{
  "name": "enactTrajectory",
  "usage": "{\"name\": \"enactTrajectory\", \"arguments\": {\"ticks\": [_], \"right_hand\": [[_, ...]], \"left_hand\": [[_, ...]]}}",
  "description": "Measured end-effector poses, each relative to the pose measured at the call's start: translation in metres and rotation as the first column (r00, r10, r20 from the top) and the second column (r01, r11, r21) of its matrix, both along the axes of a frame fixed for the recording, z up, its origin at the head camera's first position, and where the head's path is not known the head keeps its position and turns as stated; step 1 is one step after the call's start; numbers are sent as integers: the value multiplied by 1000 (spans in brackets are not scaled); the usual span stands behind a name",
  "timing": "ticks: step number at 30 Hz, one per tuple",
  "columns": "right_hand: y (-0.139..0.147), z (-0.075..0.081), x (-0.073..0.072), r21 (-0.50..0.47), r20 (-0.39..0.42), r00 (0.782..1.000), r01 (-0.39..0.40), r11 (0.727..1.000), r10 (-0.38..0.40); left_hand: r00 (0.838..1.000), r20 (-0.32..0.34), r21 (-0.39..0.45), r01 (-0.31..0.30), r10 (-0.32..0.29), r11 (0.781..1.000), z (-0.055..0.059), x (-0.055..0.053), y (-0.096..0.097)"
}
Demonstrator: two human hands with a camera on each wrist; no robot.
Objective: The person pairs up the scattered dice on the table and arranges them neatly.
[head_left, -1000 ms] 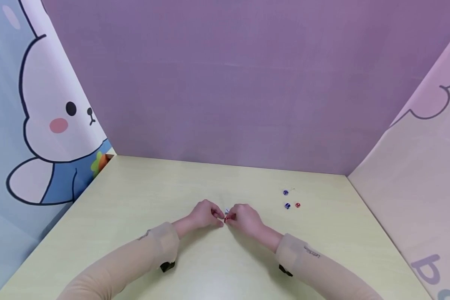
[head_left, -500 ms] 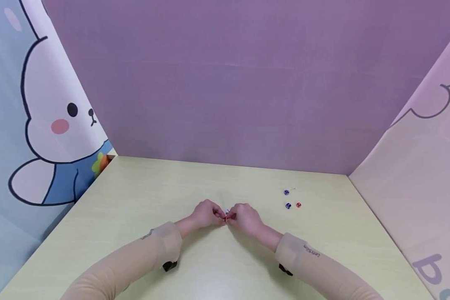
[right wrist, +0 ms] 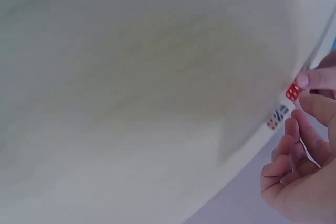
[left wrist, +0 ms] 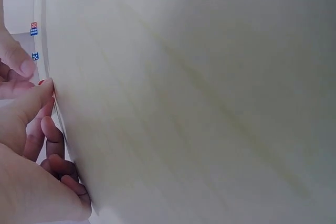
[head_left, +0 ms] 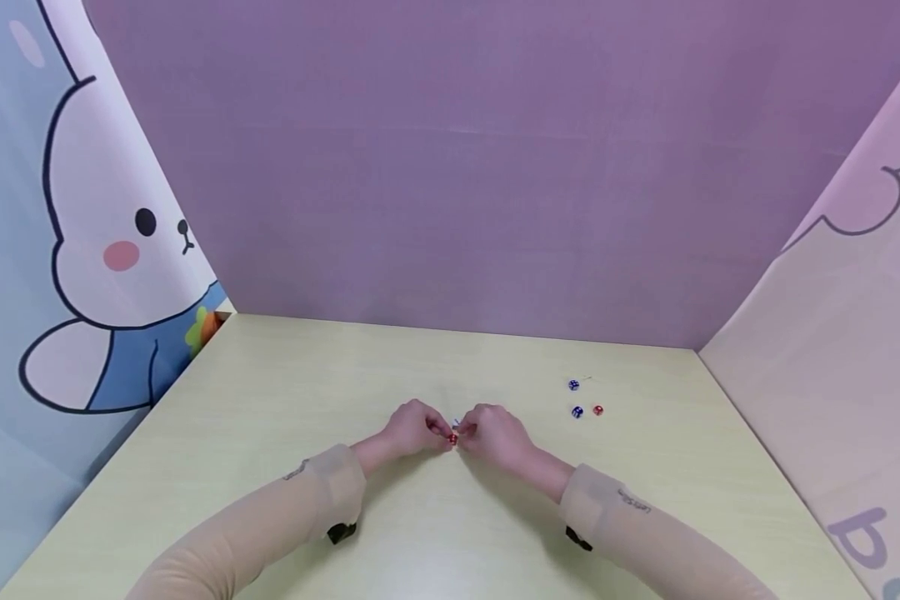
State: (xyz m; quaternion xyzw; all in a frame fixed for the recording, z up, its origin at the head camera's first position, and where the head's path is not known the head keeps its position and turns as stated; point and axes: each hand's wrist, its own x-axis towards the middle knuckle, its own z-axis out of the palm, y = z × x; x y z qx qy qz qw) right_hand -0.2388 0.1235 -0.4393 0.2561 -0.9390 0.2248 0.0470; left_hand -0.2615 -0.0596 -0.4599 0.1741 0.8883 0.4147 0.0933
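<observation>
Between the thumb and finger of my left hand [head_left: 416, 427] is a red die [head_left: 452, 439] with white pips, pinched low over the table in the head view. The right wrist view shows that die [right wrist: 293, 92] at the left fingertips [right wrist: 303, 81]. My right hand [head_left: 497, 435] is just right of the die, its fingertips slightly apart from it and its other fingers loosely bent. Behind the fingertips shows a small blue-and-white bit [head_left: 456, 423], mostly hidden. In the left wrist view my left hand [left wrist: 31, 129] covers most of the die, leaving a red sliver [left wrist: 41, 82].
Further back on the right lie two blue dice, a far one [head_left: 573, 385] and a nearer one [head_left: 577, 412], with another red die [head_left: 598, 410] beside them. A thin pale sliver [head_left: 587, 378] lies by the far one. A purple panel [head_left: 457, 167] closes off the table's [head_left: 307, 358] back.
My left hand has moved slightly right and taken the red die between its fingertips. My right hand's fingers have let go of the die and drawn a little to the right.
</observation>
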Motion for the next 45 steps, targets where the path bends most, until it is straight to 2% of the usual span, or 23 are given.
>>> {"name": "enactTrajectory", "arguments": {"ticks": [5, 10, 14, 27, 31, 36, 39, 45], "right_hand": [[14, 13, 0, 32, 48, 999, -2, 999, 0], [35, 23, -4, 37, 30, 999, -13, 999, 12], [53, 31, -8, 39, 11, 1000, 5, 999, -5], [110, 64, -22, -3, -21, 998, 59, 998, -59], [130, 69, -27, -35, 16, 994, 113, 993, -112], [153, 67, -32, -35, 9, 984, 177, 984, -177], [166, 61, -35, -26, -11, 977, 211, 977, -211], [185, 45, -38, -27, 7, 970, 242, 970, -241]], "left_hand": [[1000, 3, 6, -6, 6, 1000, 3, 1, 0], [1000, 13, -10, -23, 23, 1000, 0, 0, 1], [999, 25, -12, -30, 30, 999, -4, -2, 2], [998, 36, -15, -45, 45, 999, -4, 0, 4], [999, 31, -12, -42, 42, 999, -3, 1, 4], [998, 38, -5, -46, 47, 999, -3, 0, 2], [998, 45, 0, -49, 49, 999, -4, -1, 2], [997, 46, 0, -54, 54, 999, -3, -1, 0]]}}
